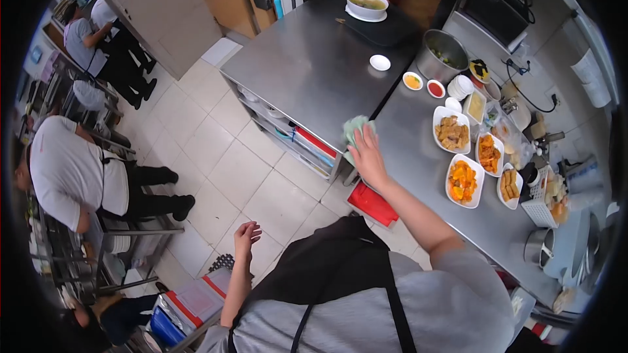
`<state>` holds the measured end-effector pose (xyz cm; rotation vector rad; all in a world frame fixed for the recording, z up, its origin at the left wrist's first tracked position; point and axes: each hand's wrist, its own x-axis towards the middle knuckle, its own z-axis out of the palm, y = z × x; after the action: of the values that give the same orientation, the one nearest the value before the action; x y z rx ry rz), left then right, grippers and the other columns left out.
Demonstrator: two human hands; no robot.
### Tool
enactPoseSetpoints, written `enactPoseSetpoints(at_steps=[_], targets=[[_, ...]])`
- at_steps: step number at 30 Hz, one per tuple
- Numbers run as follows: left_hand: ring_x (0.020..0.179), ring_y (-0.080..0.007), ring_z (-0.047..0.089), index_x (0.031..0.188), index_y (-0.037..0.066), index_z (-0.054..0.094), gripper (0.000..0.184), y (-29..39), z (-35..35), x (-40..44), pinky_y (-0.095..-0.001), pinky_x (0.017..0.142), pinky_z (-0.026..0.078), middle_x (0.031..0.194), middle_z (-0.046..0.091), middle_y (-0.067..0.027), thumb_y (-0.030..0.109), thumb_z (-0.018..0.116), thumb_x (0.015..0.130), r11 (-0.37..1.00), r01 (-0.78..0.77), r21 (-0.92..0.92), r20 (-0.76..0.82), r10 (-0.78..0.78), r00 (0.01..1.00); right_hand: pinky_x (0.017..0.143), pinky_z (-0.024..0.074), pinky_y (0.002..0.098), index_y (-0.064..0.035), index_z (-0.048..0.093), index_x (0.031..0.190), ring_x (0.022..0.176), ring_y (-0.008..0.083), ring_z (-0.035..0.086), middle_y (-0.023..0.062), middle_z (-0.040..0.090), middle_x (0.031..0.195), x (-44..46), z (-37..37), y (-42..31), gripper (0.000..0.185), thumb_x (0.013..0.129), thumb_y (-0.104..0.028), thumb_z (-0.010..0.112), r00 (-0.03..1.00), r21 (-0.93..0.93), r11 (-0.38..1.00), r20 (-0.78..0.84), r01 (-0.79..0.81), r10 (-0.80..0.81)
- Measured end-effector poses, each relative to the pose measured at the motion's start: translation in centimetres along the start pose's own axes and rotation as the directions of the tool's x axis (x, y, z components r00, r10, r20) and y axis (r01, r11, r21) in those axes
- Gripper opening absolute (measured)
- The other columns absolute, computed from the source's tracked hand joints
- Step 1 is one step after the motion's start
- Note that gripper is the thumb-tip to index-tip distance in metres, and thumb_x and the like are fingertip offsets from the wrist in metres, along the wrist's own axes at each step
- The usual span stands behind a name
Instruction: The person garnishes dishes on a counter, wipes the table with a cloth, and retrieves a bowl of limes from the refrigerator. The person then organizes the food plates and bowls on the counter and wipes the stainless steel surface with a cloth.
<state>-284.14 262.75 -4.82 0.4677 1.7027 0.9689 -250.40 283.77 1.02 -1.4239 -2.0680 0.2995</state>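
My right hand [368,157] presses on a pale green cloth [354,127] at the near corner of the steel table, where it meets the counter at the right. The cloth bunches out beyond my fingers, which lie over it. Lower and to the left, my left hand [246,235] hangs in the air above the tiled floor, holding nothing, its fingers loosely bent and a little apart. Nearest to my right hand on the counter stand white bowls of food: one with orange pieces [462,181], another with fried brown pieces [451,132].
On the steel table [294,46] are a soup bowl [367,4] and a small white dish [379,63]; another person's hand touches the soup bowl. A steel pot [442,55] and sauce dishes stand on the right. A red drawer [373,202] sits below. Several people work at the left.
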Motion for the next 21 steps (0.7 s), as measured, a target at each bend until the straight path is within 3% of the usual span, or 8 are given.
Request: enactPoseSetpoints(at_steps=[1,3,6,9,14,18,19,21], targets=[[0.077,-0.0183,0.059,0.097,0.003,0.053,0.024,0.7,-0.8,0.5,-0.0289,0.066,0.047,0.089,0.060,-0.0092,0.023,0.048,0.084,0.994,0.017,-0.107,-0.025,-0.020,0.999,0.098,0.0218,0.0452,0.0009,0.038,0.121,0.120,0.0381,0.026,0.0263,0.029,0.127,1.3,2.0,0.1,0.046,0.081,-0.019,0.048,1.000,0.010,1.000,0.002,-0.011,0.011],[0.078,-0.0189,0.059,0.097,0.003,0.053,0.025,2.4,-1.0,2.0,-0.0293,0.067,0.047,0.089,0.060,-0.0095,0.024,0.048,0.084,0.983,0.022,-0.182,-0.017,-0.026,1.000,0.098,0.0029,0.0554,0.0001,0.021,0.130,0.126,0.0400,0.003,0.0282,0.009,0.134,4.8,6.1,0.7,0.070,0.080,-0.042,0.045,0.915,-0.355,0.907,0.242,-0.227,0.323],[0.079,-0.0196,0.058,0.097,0.004,0.053,0.025,6.2,0.7,4.8,-0.0300,0.069,0.047,0.090,0.059,-0.0099,0.024,0.047,0.085,0.967,0.018,-0.253,-0.013,-0.022,1.000,0.095,-0.0001,0.0589,-0.0017,0.020,0.131,0.126,0.0405,0.001,0.0280,0.010,0.134,11.8,11.5,2.8,0.079,0.078,-0.059,0.033,0.962,-0.427,0.877,0.055,-0.221,0.269],[0.079,-0.0192,0.059,0.097,0.004,0.053,0.024,10.0,3.3,8.1,-0.0301,0.069,0.047,0.091,0.060,-0.0098,0.024,0.047,0.085,0.965,-0.043,-0.260,0.052,0.058,0.997,0.097,0.0016,0.0571,-0.0019,0.021,0.131,0.126,0.0394,0.003,0.0273,0.010,0.134,20.6,14.1,3.4,0.077,0.079,-0.057,0.034,0.949,-0.390,0.881,0.049,-0.269,0.312],[0.083,-0.0178,0.058,0.100,0.004,0.053,0.023,16.1,7.2,14.6,-0.0278,0.069,0.046,0.095,0.058,-0.0094,0.021,0.048,0.085,0.995,0.019,-0.102,0.118,-0.007,0.993,0.097,0.0014,0.0565,-0.0037,0.022,0.131,0.127,0.0379,0.005,0.0238,0.012,0.136,34.6,20.1,4.6,0.076,0.079,-0.058,0.033,0.938,-0.352,0.881,0.020,-0.317,0.346],[0.102,-0.0225,0.049,0.115,0.003,0.041,0.037,21.0,11.1,21.6,-0.0311,0.082,0.041,0.118,0.044,-0.0124,0.016,0.053,0.082,0.955,-0.241,0.175,0.043,0.237,0.971,0.098,-0.0010,0.0561,-0.0073,0.027,0.130,0.126,0.0327,0.015,0.0173,0.023,0.135,39.5,28.2,0.3,0.074,0.077,-0.059,0.033,0.984,-0.338,0.927,0.121,0.163,-0.129],[0.105,-0.0242,0.046,0.116,0.003,0.040,0.039,22.3,12.2,23.0,-0.0320,0.084,0.040,0.120,0.041,-0.0131,0.016,0.053,0.082,0.929,-0.324,0.178,0.004,0.329,0.944,0.097,-0.0007,0.0581,-0.0084,0.033,0.127,0.126,0.0304,0.019,0.0159,0.028,0.133,38.7,24.9,-3.2,0.071,0.077,-0.059,0.033,0.924,-0.288,0.903,0.307,0.318,-0.228],[0.112,-0.0270,0.040,0.111,0.003,0.045,0.034,24.5,13.2,25.2,-0.0326,0.086,0.039,0.124,0.036,-0.0149,0.017,0.054,0.082,0.890,-0.422,0.171,-0.059,0.437,0.897,0.100,0.0051,0.0537,-0.0085,0.039,0.123,0.124,0.0268,0.023,0.0117,0.033,0.131,35.4,24.3,-5.6,0.065,0.077,-0.055,0.037,0.781,-0.119,0.795,0.322,0.594,-0.535]])
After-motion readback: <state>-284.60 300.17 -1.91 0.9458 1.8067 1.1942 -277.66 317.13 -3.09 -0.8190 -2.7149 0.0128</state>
